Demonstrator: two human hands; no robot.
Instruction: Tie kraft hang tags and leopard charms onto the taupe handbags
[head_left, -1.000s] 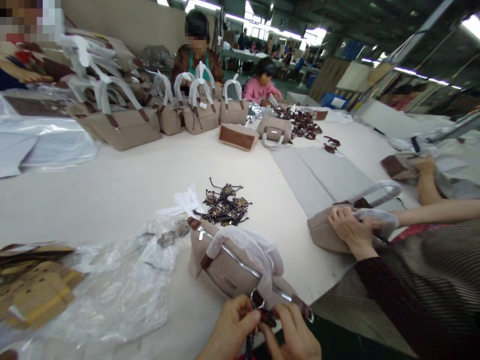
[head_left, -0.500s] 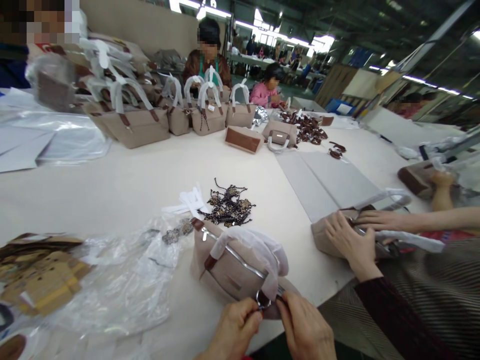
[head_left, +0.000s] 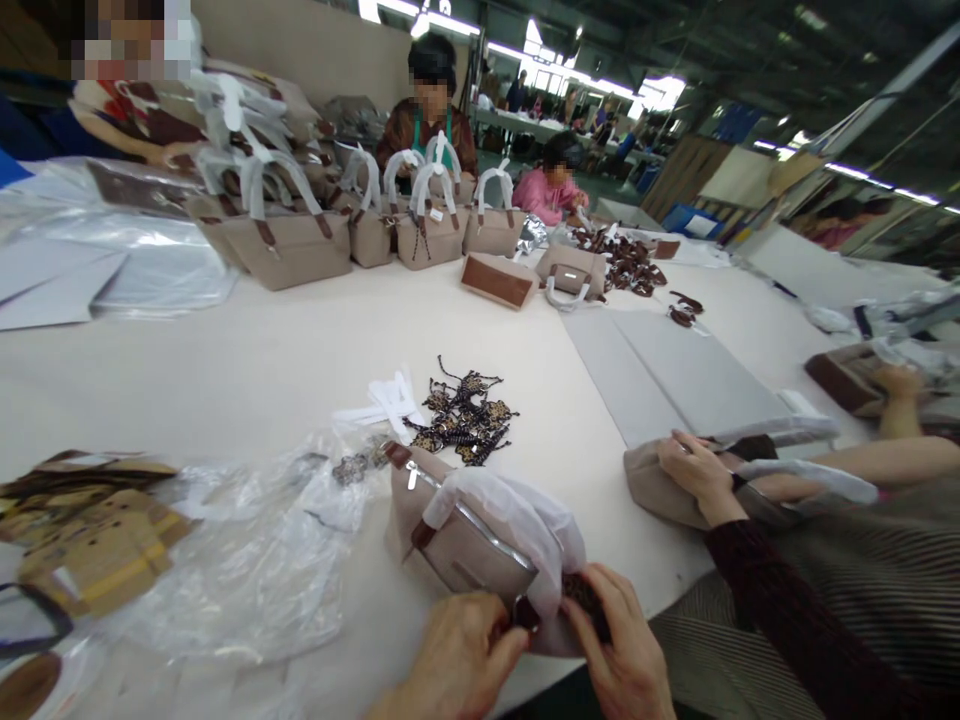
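A beige handbag [head_left: 480, 560] with brown leather trim lies tilted on the table in front of me, its silver zipper facing up. White wrapping covers its handles [head_left: 517, 515]. My left hand [head_left: 461, 650] is closed in a pinch on the bag's near end, by a brown handle tab with a metal ring. At the same end, my right hand [head_left: 626, 640] has thumb and fingers closed around the bag's edge. Dark patterned material [head_left: 586, 600] shows between those fingers; whether it is lining or a separate piece is unclear.
Behind the bag lie tangled black cord charms [head_left: 465, 415] and white paper strips [head_left: 390, 400]. Clear plastic [head_left: 255, 560] and brown tags [head_left: 105, 550] are at left. A co-worker's hand [head_left: 697, 475] works on another bag [head_left: 652, 480] at right. Finished-looking handbags [head_left: 292, 250] stand at the back.
My right hand has opened out from its pinch by the zipper and now surrounds dark patterned material. My left hand has turned over the metal ring. The co-worker's left hand has lifted slightly.
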